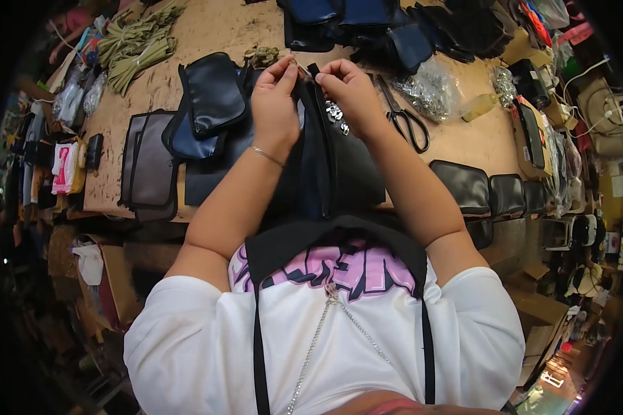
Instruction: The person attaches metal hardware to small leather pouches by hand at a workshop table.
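My left hand (pixel 275 104) is closed in a pinch at the table's middle, around something small and thin that I cannot make out. Just to its right, my right hand (pixel 349 90) pinches the top end of a long black strip (pixel 323 138), which looks like zipper tape and hangs down toward my apron. Small shiny metal pieces (pixel 336 116) lie under my right hand. Black-handled scissors (pixel 406 117) rest to the right of that hand. Beneath my forearms, black sheet material (pixel 360 166) covers the table edge.
Black and blue pouches (pixel 214 93) are stacked at left, beside grey-brown panels (pixel 145 162). Bundled olive strips (pixel 137 45) lie far left. More dark pouches (pixel 346 17) sit at the back. A clear bag of metal parts (pixel 429 90) and black cases (pixel 462 187) are at right.
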`<state>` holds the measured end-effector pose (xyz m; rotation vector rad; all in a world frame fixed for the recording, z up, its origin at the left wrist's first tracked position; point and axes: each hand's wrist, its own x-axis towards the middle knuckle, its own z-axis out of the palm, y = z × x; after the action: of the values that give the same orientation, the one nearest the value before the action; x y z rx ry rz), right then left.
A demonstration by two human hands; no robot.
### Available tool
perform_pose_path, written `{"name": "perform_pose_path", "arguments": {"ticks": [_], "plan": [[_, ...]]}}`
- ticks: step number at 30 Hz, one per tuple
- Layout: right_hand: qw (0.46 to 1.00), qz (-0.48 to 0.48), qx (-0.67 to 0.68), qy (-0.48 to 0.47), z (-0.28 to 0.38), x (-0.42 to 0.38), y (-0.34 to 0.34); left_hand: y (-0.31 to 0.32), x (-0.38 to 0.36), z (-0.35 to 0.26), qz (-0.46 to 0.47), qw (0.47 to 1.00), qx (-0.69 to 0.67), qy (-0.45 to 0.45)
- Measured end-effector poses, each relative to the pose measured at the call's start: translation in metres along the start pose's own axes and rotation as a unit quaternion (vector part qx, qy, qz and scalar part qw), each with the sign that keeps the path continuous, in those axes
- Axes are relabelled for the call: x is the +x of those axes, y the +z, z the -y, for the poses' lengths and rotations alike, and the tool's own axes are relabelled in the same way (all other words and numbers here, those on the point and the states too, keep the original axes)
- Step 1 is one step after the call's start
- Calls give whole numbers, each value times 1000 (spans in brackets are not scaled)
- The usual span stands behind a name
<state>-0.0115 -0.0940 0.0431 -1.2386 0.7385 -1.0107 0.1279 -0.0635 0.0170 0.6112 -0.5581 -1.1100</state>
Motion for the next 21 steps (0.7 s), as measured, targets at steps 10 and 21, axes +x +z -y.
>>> {"name": "perform_pose_path", "arguments": {"ticks": [10,21], "plan": [[937,137,312,83,7,0,3,-18,12,-57,137,971,60,-188],[942,166,250,149,2,21,10,-29,20,-69,131,971,88,-181]]}}
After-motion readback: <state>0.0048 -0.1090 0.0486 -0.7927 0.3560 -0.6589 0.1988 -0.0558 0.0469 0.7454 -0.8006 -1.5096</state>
